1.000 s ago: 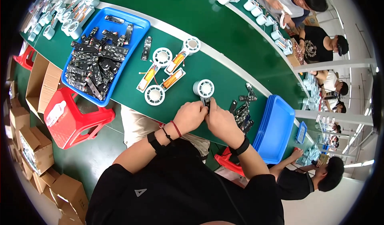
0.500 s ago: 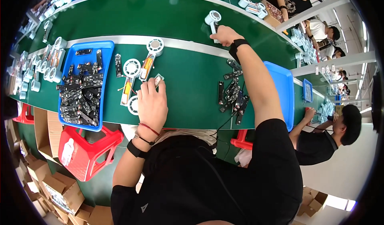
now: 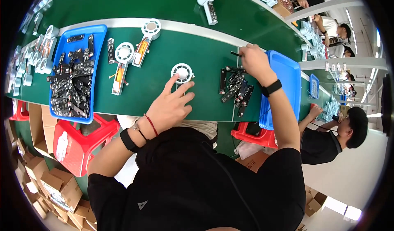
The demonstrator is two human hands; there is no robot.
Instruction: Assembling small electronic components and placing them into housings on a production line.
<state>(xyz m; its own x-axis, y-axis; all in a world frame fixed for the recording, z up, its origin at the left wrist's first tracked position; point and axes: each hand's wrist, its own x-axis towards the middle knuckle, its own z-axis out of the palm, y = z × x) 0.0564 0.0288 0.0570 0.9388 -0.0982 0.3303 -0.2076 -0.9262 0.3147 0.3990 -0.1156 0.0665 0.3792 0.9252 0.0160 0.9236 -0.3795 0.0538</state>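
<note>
My left hand (image 3: 170,108) is spread over a white handheld fan housing (image 3: 182,72), its index fingertip on the round grille; the hand hides the rest of the housing. My right hand (image 3: 256,62) is closed, with a slim black piece (image 3: 234,53) sticking out from its fingertips. Just below that hand lies a loose pile of black circuit board strips (image 3: 236,87). Left of my left hand are two more open fan housings, one nearer (image 3: 123,58) and one farther (image 3: 147,36), with orange-yellow parts inside their handles.
A blue tray (image 3: 97,67) heaped with black board strips stands on the left; stacked blue trays (image 3: 287,67) stand beside my right forearm. A fan with a black board (image 3: 210,11) lies on the green surface beyond the pale rail. A co-worker (image 3: 328,142) sits at right.
My right hand has let go of the fan beyond the rail and come back to the strip pile. My left hand has moved rightward from the two housings, its fingers now spread over another housing.
</note>
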